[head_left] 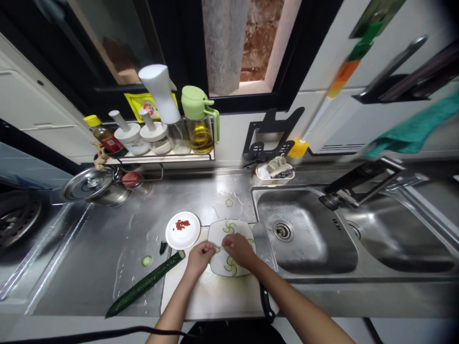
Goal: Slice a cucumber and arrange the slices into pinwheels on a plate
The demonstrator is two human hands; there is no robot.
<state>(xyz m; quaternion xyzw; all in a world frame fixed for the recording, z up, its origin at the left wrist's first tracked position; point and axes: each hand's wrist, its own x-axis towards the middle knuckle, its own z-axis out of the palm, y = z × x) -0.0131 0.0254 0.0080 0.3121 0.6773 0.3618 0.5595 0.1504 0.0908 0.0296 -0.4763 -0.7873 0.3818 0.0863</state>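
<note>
My left hand (199, 259) is at the left rim of a squarish white plate (217, 267), its fingers pinched on a pale green cucumber slice (217, 250). Over the plate's middle, my right hand (239, 249) also has its fingertips pressed together; what lies in them is too small to make out. Thin cucumber slices form pinwheel shapes on the plate, one cluster (229, 227) at the far side and another (230, 266) at the near side. More slices at the right are partly covered by my right hand. Beneath the plate is a cutting board (215, 303).
A cucumber (143, 285) with one cut end lies left, its tip on the board. Behind it stands a round plate (193, 233) with red bits. A black-handled knife (266, 303) lies beside my right forearm. The double sink (308, 229) is right; bottles and jars line a shelf (172, 157).
</note>
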